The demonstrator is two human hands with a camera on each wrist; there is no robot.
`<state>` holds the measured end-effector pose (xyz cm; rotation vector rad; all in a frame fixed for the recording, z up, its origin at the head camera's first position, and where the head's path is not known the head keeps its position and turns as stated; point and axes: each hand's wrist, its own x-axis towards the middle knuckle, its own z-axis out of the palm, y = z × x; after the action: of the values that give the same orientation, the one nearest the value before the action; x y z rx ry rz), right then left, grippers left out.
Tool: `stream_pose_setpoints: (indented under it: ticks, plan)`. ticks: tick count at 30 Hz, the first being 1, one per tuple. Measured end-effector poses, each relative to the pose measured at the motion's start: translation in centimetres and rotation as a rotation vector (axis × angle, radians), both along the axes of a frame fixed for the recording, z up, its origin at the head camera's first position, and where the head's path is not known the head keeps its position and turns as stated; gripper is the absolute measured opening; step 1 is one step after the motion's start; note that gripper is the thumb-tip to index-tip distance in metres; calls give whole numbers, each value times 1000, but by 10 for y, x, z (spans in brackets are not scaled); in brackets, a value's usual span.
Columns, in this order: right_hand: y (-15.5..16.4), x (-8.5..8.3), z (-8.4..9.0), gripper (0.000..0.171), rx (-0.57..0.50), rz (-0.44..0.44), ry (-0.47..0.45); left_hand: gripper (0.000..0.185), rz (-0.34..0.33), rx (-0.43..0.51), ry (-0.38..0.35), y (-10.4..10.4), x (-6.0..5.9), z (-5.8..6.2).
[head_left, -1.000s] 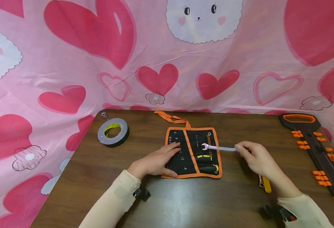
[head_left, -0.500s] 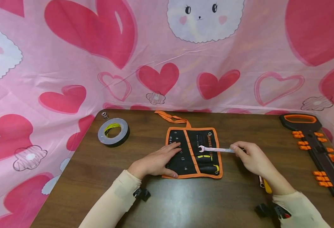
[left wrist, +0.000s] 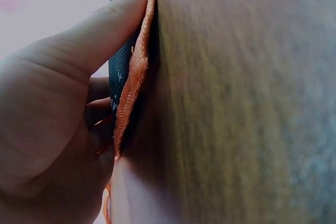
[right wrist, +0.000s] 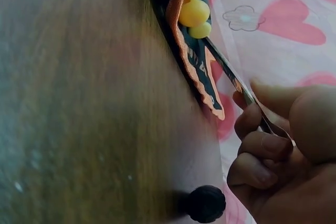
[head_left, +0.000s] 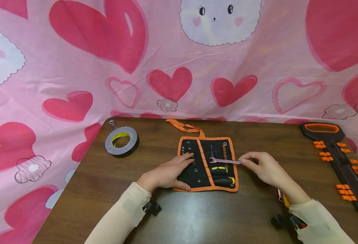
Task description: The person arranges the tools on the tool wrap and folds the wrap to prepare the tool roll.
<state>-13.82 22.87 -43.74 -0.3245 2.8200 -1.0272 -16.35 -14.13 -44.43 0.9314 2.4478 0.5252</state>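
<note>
Two hands at work, right grip (head_left: 259,165) pinching wrench (head_left: 224,161) over tool roll (head_left: 207,164), left grip (head_left: 169,173) flat, pressing roll

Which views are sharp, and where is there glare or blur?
Head view: sharp, edges bent by the wide lens, pale glare on the table. Left wrist view: blurred, washed out around the left hand. Right wrist view: table soft, right hand clearer.

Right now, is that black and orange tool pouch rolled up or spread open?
Spread open. The tool pouch lies flat on the table, numbered pockets showing, the left hand resting on it.
</note>
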Motion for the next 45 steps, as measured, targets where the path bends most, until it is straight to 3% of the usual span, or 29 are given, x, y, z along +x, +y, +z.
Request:
stream_pose_setpoints:
  ticks: [5, 14, 24, 36, 45]
  plan:
    - [-1, -3, 0, 12, 8, 52, -4, 100, 3, -2, -4, 0, 0, 1]
    - [-2, -6, 0, 14, 31, 126, 87, 100, -4, 2, 5, 0, 1, 1]
    - [-9, -12, -3, 13, 20, 175, 75, 102, -2, 7, 8, 0, 2, 0]
    - [-13, -13, -5, 11, 37, 198, 144, 103, -2, 3, 12, 0, 1, -2]
    - [-19, -11, -4, 11, 55, 186, 145, 103, -3, -4, 16, 0, 1, -3]
